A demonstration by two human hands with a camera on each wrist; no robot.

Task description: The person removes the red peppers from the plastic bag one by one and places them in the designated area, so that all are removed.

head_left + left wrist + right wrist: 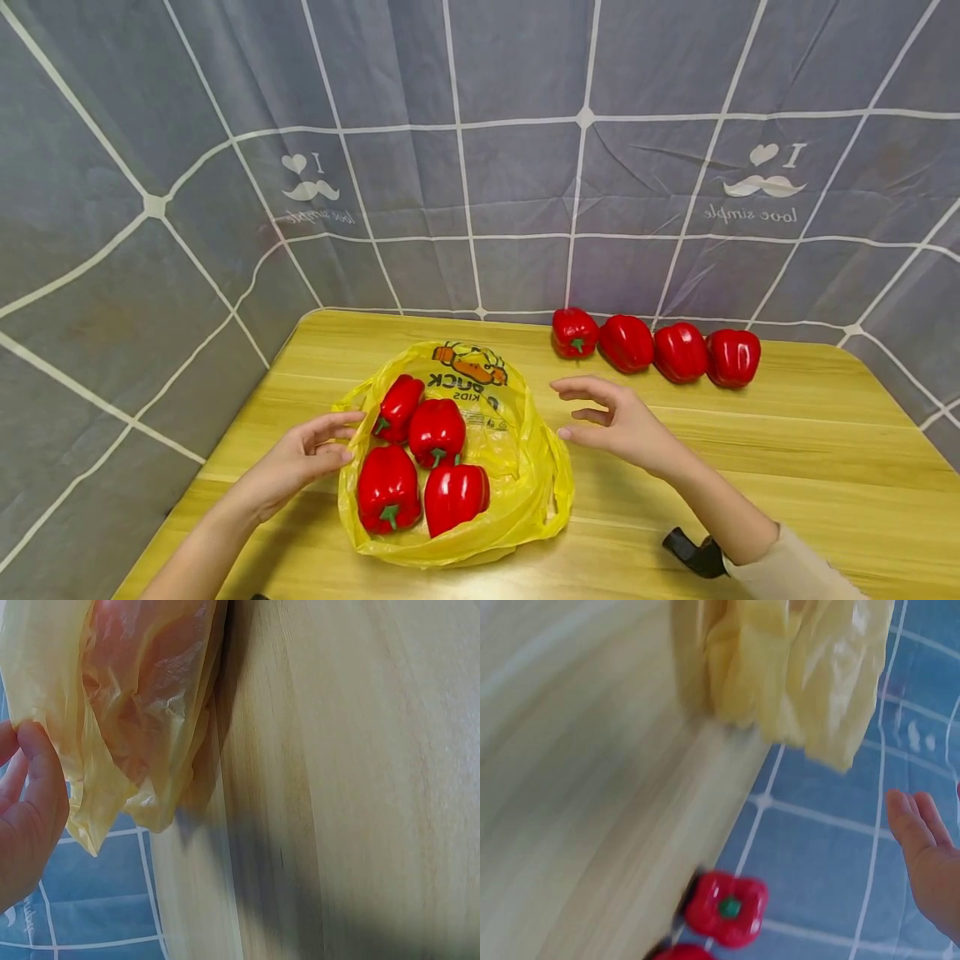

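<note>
A yellow plastic bag with a duck print lies spread wide on the table. Inside it are several shiny red bell peppers with green stems. My left hand is at the bag's left rim, fingertips touching it and a gap showing between thumb and forefinger. In the left wrist view, the fingers are up against the thin plastic, a pepper showing red through it. Beyond the bag's right side my right hand hovers with fingers loosely spread, holding nothing. The right wrist view shows this hand apart from the bag.
Several more red bell peppers stand in a row along the back of the wooden table. A grey cloth with white lines hangs behind and at the sides. A black strap is beside the right forearm.
</note>
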